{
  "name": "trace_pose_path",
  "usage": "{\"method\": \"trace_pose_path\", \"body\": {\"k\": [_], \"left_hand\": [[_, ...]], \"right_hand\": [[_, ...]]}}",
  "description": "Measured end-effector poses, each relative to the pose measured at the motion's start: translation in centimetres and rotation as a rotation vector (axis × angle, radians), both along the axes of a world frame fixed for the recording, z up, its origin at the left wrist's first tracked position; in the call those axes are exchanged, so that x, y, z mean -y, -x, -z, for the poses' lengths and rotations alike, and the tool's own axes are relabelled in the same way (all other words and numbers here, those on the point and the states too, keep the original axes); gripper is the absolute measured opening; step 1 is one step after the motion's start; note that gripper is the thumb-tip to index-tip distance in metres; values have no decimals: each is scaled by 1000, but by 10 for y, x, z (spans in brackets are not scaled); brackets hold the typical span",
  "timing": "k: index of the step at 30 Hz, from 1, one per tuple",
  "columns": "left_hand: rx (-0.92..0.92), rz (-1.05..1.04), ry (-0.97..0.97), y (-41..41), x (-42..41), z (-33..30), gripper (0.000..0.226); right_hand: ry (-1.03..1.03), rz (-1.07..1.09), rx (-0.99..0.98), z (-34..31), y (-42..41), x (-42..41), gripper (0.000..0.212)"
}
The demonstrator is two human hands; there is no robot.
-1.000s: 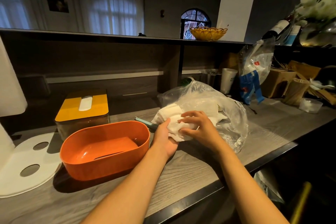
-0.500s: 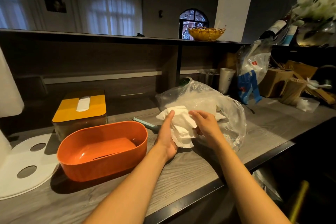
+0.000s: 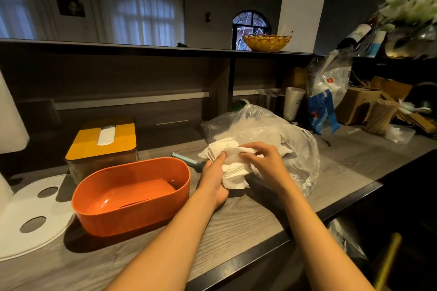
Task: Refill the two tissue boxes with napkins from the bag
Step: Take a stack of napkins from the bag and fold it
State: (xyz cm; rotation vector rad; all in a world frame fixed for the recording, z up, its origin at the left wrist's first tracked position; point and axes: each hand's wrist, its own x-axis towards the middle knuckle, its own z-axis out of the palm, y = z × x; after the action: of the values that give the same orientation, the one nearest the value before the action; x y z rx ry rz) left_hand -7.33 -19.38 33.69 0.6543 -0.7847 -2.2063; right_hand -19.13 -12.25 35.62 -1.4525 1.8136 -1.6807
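Both hands [image 3: 214, 178] [image 3: 264, 164] curled round napkin stack [image 3: 233, 165] — beside bag [image 3: 272, 130]

Grey wood-grain counter [image 3: 248, 224], dark metal front edge. Landmark: orange oval tub [image 3: 131, 194], sits open near the front. Behind-left of it, touching or nearly so: yellow-lidded tissue box [image 3: 101, 139]. Left of it: white flat base with two round holes [image 3: 33, 215]. Right of it: clear plastic bag [image 3: 283, 139] of white napkins; a light blue handle [image 3: 186, 159] lies between them. Far right of tub: foam cup [image 3: 292, 103], cardboard box [image 3: 357, 104], clear lidded container [image 3: 399, 133].
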Motion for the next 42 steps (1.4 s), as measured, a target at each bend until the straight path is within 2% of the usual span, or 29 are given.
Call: {"method": "trace_pose_path", "body": {"k": [4, 6, 7, 9, 11, 13, 15, 17, 20, 23, 26, 28, 30, 31, 34, 37, 40, 42], "left_hand": [[-1, 26, 31, 0, -3, 0, 31], [3, 35, 47, -2, -5, -1, 33], [4, 35, 54, -2, -6, -1, 33], [30, 19, 71, -1, -6, -1, 33], [69, 15, 97, 1, -4, 1, 33], [84, 52, 113, -2, -6, 0, 34], [62, 117, 157, -4, -8, -3, 43], [71, 172, 222, -6, -11, -5, 48], [118, 186, 346, -5, -14, -3, 35], [199, 157, 452, 0, -13, 4, 36], [176, 112, 388, 0, -11, 3, 37], [118, 93, 305, -1, -8, 3, 35], [98, 98, 294, -2, -9, 2, 33], [100, 103, 309, -2, -10, 2, 34], [128, 116, 378, -1, -12, 3, 40], [107, 118, 410, -4, -12, 0, 39], [62, 106, 472, -5, -17, -2, 38], [57, 72, 516, -5, -18, -2, 39]], "right_hand": [[136, 69, 119, 1, 4, 1, 11], [255, 94, 265, -2, 6, -2, 9], [329, 88, 375, -3, 8, -3, 15], [442, -27, 622, -7, 12, -8, 26], [445, -169, 754, -12, 12, -12, 25], [341, -221, 709, -12, 8, -12, 18], [220, -150, 564, -12, 3, -10, 13], [143, -52, 446, -9, 1, -6, 17], [74, -4, 386, -3, 0, -1, 23], [59, 44, 306, 1, -1, 3, 35], [74, 91, 277, -3, -4, 0, 14], [85, 52, 266, -3, -4, -1, 11], [51, 36, 200, -1, -6, -2, 2], [50, 59, 160, 0, -6, -1, 4], [73, 100, 175, 1, -3, 1, 7], [51, 112, 260, 1, -3, 1, 31], [16, -65, 465, -3, -6, -1, 29], [-27, -169, 504, -4, -7, -4, 27]]}}
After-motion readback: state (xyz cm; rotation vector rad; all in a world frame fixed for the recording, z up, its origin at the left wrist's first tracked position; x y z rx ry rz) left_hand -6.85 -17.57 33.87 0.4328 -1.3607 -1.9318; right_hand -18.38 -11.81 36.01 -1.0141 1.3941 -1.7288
